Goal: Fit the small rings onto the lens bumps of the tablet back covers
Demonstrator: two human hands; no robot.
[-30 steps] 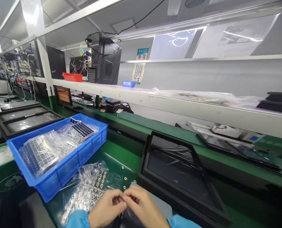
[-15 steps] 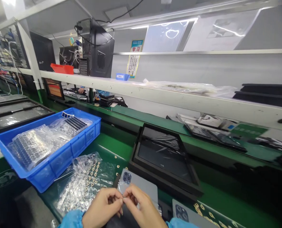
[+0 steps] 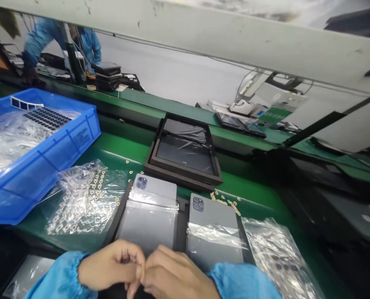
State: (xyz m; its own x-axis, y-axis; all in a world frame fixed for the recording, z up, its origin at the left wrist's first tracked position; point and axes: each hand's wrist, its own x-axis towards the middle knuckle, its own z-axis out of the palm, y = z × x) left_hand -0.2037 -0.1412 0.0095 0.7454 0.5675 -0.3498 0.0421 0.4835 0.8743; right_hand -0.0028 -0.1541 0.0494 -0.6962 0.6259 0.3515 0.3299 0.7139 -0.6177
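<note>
Near the bottom of the view, my left hand (image 3: pixel 114 263) and my right hand (image 3: pixel 175 272) meet with their fingertips pinched together. Whatever they hold is too small or hidden to make out. Just beyond them lies a grey tablet (image 3: pixel 155 189) with a camera cluster, partly under clear film, in a dark tray (image 3: pixel 181 216). To its right, a second grey tablet (image 3: pixel 218 216) lies face down with film over its lower part. A clear plastic bag (image 3: pixel 82 199) with rows of small gold-coloured rings rests left of the tablets. Another plastic bag (image 3: pixel 278 253) with small parts is at the right.
A blue bin (image 3: pixel 75 133) of bagged parts stands at the left. Behind the tablets is a black frame tray (image 3: pixel 188 178) with a film-covered screen (image 3: pixel 185 153). Loose gold-coloured rings (image 3: pixel 235 205) lie nearby. Across the bench is a person in blue sleeves (image 3: pixel 91 43).
The view has tilted down and shifted right, showing more of the tablets and the right-hand bag. My hands stay pinched together, now nearer the close end of the left tablet.
</note>
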